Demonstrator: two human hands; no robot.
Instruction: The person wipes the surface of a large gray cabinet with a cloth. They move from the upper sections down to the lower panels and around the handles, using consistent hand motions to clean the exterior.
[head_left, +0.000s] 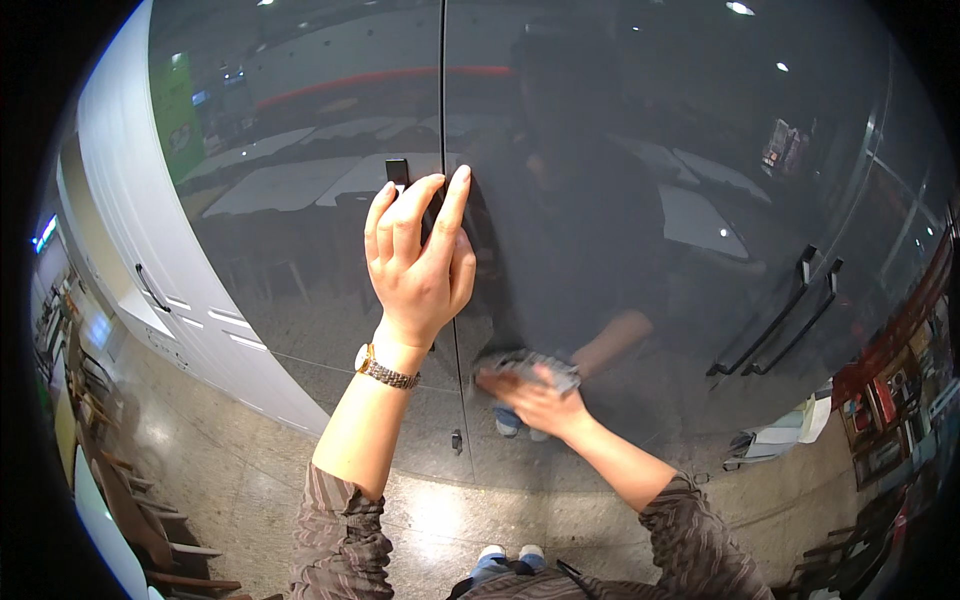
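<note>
Before me stands a tall cabinet with glossy dark grey doors, split by a vertical seam. My left hand, a watch on its wrist, lies against the doors at the seam. Its fingers are bent over a black door handle, mostly hidden behind them, and the index fingertip reaches the right-hand door. Whether the fingers grip the handle is not visible. Lower on the right-hand door, my right hand holds a crumpled grey cloth against the surface. That hand is blurred.
Two long black handles stick out at the right. A white panelled cabinet adjoins on the left. Chairs line the lower left of the shiny floor. Shelves with assorted items stand far right, near papers.
</note>
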